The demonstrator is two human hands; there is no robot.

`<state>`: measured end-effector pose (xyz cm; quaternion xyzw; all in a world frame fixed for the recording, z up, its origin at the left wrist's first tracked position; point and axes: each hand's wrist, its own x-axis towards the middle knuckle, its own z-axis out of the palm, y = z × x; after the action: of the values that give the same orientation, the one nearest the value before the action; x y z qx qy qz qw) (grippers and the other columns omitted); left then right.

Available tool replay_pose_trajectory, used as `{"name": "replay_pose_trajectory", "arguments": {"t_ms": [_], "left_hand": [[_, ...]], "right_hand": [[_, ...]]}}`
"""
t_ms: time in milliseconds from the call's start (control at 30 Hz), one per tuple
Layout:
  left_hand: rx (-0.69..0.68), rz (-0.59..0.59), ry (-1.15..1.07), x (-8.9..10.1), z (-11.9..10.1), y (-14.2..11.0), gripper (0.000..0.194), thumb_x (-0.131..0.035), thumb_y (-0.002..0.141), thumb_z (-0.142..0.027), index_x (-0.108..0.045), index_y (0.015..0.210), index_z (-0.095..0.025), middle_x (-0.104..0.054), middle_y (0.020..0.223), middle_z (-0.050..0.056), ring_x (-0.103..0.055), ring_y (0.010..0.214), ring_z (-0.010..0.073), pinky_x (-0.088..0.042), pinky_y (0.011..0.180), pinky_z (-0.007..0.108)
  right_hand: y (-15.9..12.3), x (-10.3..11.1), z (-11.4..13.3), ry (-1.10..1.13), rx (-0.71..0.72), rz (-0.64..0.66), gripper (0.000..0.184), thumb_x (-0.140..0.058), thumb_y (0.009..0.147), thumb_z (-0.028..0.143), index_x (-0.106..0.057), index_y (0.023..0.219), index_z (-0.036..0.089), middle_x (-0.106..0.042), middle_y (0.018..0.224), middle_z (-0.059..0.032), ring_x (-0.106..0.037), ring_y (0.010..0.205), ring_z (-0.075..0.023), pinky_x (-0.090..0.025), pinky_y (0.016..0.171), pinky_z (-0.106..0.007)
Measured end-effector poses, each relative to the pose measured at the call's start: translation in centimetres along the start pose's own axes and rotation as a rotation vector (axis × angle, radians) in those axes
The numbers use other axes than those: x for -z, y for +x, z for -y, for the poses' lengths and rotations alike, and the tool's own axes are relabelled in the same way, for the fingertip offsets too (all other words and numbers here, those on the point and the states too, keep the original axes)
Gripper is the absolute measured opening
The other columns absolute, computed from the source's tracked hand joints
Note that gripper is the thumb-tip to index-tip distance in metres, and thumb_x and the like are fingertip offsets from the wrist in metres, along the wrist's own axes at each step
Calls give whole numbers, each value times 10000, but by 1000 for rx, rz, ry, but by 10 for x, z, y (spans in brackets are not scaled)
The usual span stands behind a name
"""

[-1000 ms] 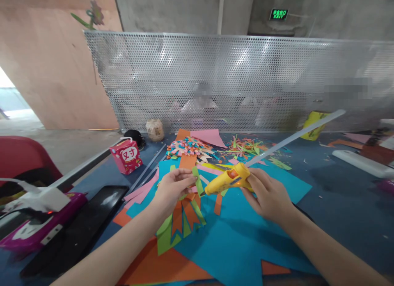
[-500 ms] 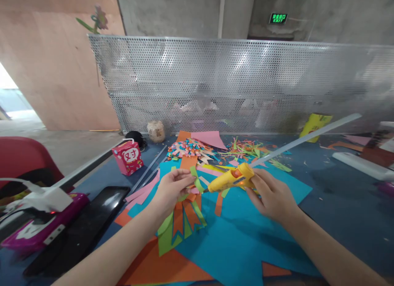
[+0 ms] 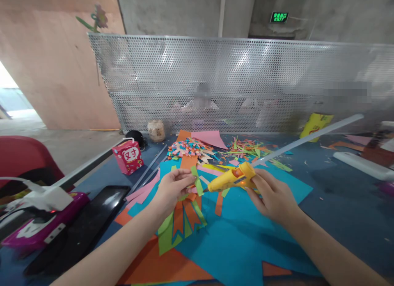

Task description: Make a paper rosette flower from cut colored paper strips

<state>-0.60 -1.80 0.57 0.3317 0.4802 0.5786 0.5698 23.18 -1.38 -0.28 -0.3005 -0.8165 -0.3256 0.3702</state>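
Note:
My right hand (image 3: pixel 271 195) grips a yellow hot glue gun (image 3: pixel 232 179) with a long clear glue stick (image 3: pixel 308 137) jutting out of its back up to the right. Its nozzle points left, close to a green paper strip (image 3: pixel 197 181). My left hand (image 3: pixel 172 189) pinches that strip at the top of a green and orange paper craft (image 3: pixel 181 220). The craft hangs over a big blue paper sheet (image 3: pixel 246 232) on the table.
A pink carton (image 3: pixel 127 156), a black tablet (image 3: pixel 83 226), a purple device (image 3: pixel 33 228) and a white plug lie at the left. Paper scraps (image 3: pixel 243 148) and a woven paper piece (image 3: pixel 189 147) lie behind. A perforated metal screen (image 3: pixel 240 81) closes the back; a person sits beyond it.
The glue gun has drifted slightly right and up, then held still. The view shifted a little. Both hands keep their grips.

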Motion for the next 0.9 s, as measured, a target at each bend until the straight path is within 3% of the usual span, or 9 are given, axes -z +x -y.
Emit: {"name": "replay_pose_trajectory", "arguments": {"t_ms": [233,700,900], "left_hand": [[15,-13,16,-3,-1,-2,289,-749,485,-94,-543,684,-130,-589,558,-15,-550,460,76,-449,420,165],[-9,51,6,4,11,8,305,-743,515,-123,-517,720,-135,-590,547,-20,-541,408,69,-412,395,152],[-1,56,26,2,5,2,318,-740,526,-131,-501,735,-140,-589,554,-15,-590,444,109,-425,411,164]], "right_hand": [[2,0,3,23,16,18,284,-403,788,164,-445,1069,156,-600,846,-104,-598,733,-199,-502,528,-267],[4,-1,7,4,64,9,162,-408,792,144,-489,932,138,-600,816,-114,-594,722,-200,-503,520,-272],[2,0,2,-13,41,0,166,-421,785,144,-487,937,133,-605,831,-120,-594,719,-199,-499,514,-266]]}}
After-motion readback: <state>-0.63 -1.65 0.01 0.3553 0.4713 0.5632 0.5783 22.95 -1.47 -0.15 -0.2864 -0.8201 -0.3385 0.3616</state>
